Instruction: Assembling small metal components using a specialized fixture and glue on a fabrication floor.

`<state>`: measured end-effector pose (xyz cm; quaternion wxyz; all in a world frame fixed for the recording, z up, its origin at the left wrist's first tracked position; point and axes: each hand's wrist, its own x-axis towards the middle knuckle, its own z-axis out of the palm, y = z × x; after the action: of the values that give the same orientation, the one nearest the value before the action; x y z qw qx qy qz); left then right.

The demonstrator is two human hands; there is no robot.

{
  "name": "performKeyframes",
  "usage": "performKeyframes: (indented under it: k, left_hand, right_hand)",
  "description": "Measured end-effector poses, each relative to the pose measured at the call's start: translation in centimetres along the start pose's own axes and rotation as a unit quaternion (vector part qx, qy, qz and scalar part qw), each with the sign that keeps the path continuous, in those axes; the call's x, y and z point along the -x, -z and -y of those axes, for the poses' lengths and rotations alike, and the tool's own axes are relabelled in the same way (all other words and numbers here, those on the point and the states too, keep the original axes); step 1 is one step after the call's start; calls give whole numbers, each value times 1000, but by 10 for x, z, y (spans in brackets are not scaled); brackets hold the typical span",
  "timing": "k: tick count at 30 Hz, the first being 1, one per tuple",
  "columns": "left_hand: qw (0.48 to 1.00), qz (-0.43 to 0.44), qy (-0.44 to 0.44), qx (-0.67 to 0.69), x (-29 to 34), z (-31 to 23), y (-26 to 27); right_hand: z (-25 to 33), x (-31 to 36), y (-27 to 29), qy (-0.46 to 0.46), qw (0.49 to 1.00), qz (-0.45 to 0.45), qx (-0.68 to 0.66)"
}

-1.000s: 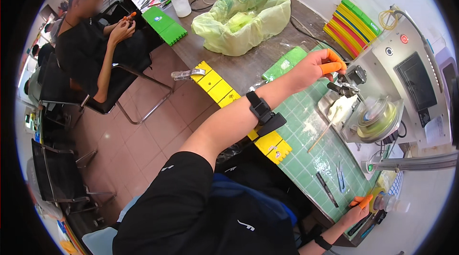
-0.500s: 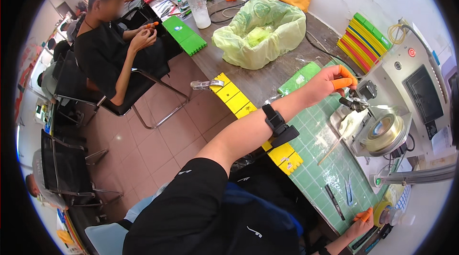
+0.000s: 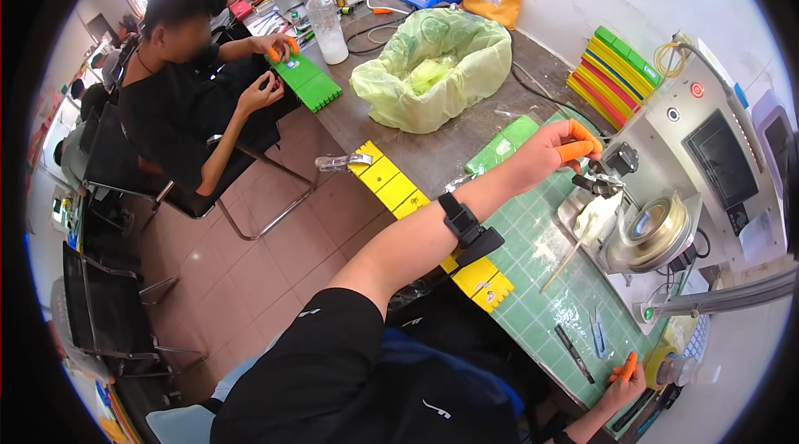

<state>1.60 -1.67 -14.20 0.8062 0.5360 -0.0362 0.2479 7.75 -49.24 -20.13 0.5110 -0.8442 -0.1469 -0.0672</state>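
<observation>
My left hand [image 3: 566, 148], with orange finger cots, reaches out to a bench machine [image 3: 678, 124]. Its thumb and fingers are pressed together beside the machine's small black clamp-like parts [image 3: 598, 186]; anything between them is too small to make out. Low on the right is my right hand [image 3: 624, 386], also in orange cots, its fingers curled together at the mat's edge. What it may hold is hidden. Blue tweezers [image 3: 598, 334] and a slim black tool [image 3: 574, 353] lie near it on the green cutting mat [image 3: 533, 311]. A pale spool [image 3: 653, 232] is mounted on the machine.
A lined waste bin [image 3: 433, 82] stands on the bench, with stacked coloured trays [image 3: 612, 78] by the wall. Yellow slotted strips [image 3: 391, 182] run along the bench edge. A clear bottle [image 3: 325, 24] stands farther off. A co-worker [image 3: 187, 94] sits at the left beside a green tray [image 3: 308, 82].
The view has shifted slightly, moving the bench leftward in the picture. My left hand stays by the machine, and my right hand by the mat's edge. The co-worker's one hand has reached to the green tray.
</observation>
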Motion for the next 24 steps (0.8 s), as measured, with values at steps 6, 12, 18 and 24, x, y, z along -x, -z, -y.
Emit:
performKeyframes:
  k: [6,12,18,24]
  left_hand:
    - [1000,-1,7,4,2,2,-2]
    - [1000,13,6,7,4,2,-2]
    - [999,-13,1,-39,0,-2,-8]
    - [1000,16,-19,-4,5,-1,12]
  right_hand:
    - [-16,1,5,-7,1000,4,-12]
    - [-24,-3,10,-3,999,27,-35]
    - [4,4,0,4,1000,-27,-11]
    - [24,5,-6,-36,998,-16,-39]
